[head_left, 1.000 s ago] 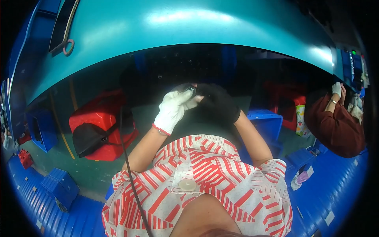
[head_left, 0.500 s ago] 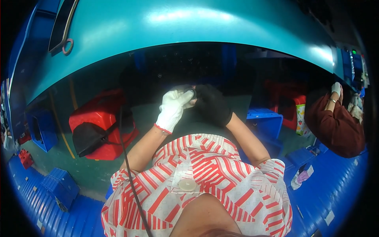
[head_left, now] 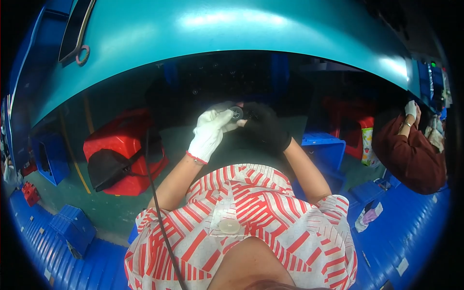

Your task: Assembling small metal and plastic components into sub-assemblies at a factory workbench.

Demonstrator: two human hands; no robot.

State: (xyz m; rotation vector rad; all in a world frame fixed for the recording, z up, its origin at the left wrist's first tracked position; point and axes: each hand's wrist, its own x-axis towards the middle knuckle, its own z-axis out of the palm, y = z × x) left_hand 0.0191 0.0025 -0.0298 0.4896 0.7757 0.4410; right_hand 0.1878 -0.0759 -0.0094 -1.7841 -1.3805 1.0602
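Note:
My left hand (head_left: 209,133), in a white knit glove with a red cuff, pinches a small dark round part (head_left: 236,113) between thumb and fingers. The part has a pale ring-like pattern on its face, which is turned up. Close against it on the right is my right hand (head_left: 267,128) in a black glove, its bare fingertips showing beside the part. Its fingers are bent inward, and the dark glove hides what they hold, if anything. Both hands are in front of my chest, just below the table edge.
A teal table (head_left: 232,36) curves across the far side, with a dark tablet-like object (head_left: 76,31) at its left. Red stools (head_left: 121,142) and blue crates (head_left: 323,152) flank me. Dark space with small round bits lies under the table. At right sits another person (head_left: 411,154).
The round part now shows its face more fully between my hands. My right hand has shifted slightly right; my left hand has moved only a little.

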